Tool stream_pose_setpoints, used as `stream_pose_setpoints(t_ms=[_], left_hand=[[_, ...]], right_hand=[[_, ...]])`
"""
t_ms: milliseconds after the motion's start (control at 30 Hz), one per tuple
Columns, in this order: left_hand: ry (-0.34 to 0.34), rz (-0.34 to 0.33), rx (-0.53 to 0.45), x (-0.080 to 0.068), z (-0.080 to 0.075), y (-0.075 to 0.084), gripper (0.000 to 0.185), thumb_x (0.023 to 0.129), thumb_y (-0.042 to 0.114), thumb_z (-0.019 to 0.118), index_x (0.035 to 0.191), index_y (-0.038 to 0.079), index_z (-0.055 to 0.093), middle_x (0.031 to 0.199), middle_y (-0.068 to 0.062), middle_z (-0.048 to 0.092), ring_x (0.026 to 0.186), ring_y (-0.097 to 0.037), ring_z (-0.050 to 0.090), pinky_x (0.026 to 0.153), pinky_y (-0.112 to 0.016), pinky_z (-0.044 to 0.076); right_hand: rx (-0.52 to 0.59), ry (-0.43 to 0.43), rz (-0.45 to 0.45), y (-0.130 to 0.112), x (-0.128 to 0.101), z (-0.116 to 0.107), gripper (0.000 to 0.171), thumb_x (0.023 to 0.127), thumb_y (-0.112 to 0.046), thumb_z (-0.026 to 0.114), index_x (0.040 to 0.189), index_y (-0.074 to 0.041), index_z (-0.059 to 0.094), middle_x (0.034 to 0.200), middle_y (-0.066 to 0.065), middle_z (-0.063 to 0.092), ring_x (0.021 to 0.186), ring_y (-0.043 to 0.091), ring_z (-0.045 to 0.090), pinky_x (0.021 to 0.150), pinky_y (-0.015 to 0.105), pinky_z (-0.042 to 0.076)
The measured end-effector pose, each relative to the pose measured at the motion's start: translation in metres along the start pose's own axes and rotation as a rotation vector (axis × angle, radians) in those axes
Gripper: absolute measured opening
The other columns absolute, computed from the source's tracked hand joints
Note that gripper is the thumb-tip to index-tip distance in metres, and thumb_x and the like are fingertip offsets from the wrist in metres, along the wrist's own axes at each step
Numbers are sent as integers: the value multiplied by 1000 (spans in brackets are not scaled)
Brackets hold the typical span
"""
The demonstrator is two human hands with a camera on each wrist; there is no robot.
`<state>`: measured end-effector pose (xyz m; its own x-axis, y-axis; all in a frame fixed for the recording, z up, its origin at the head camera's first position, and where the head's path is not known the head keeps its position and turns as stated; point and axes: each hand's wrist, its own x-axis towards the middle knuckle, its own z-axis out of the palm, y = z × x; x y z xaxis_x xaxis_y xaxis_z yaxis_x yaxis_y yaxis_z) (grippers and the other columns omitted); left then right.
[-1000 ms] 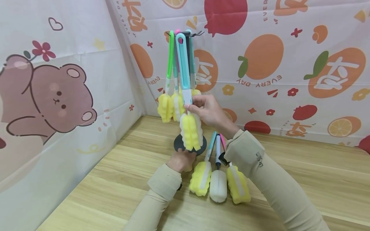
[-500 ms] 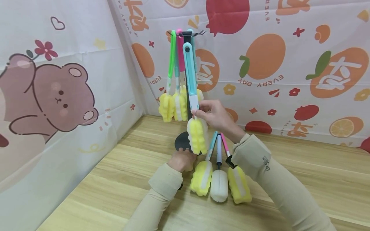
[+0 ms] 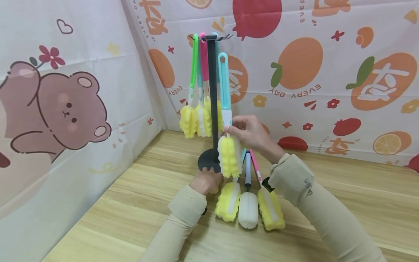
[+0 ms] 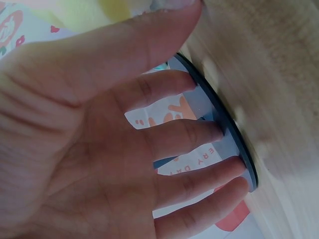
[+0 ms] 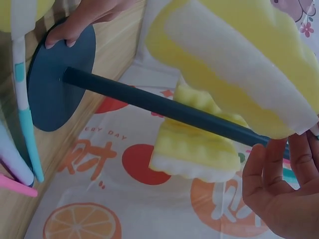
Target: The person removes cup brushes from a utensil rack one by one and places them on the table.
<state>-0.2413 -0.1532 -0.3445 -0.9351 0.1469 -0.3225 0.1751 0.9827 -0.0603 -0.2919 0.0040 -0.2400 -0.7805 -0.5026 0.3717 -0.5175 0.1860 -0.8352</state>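
Left hand (image 3: 205, 181) presses the stand base (image 3: 207, 163) flat to the table (image 3: 131, 196), my fingers (image 4: 189, 129) straight along its rim. Hung brushes (image 3: 195, 120) dangle left of the pole (image 3: 213, 91). Right hand (image 3: 250, 133) pinches a teal brush (image 3: 226, 109) at its neck, upright just beside the pole. Three brushes (image 3: 247, 203) lie on the table below.

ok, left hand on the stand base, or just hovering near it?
Touching. In the left wrist view the fingertips of the left hand press on the rim of the dark stand base; the right wrist view shows fingers on the same disc.
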Motion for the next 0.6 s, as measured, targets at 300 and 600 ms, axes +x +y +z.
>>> stream_pose_setpoints(t_ms=[300, 600], left_hand=[[-4, -10, -8, 1, 2, 1, 39, 94, 17, 71, 133, 17, 63, 129, -15, 62, 105, -33, 56, 83, -44, 50], [10, -3, 8, 1, 2, 0, 35, 95, 15, 69, 129, 15, 64, 123, -15, 63, 101, -32, 56, 83, -45, 50]], right_hand=[[-30, 10, 26, 7, -8, -9, 21, 97, -10, 70, 79, 1, 68, 67, 6, 56, 63, 22, 49, 55, 28, 42], [-38, 10, 60, 13, -11, -17, 21, 96, -10, 71, 78, 0, 65, 66, 6, 46, 63, 19, 42, 55, 27, 36]])
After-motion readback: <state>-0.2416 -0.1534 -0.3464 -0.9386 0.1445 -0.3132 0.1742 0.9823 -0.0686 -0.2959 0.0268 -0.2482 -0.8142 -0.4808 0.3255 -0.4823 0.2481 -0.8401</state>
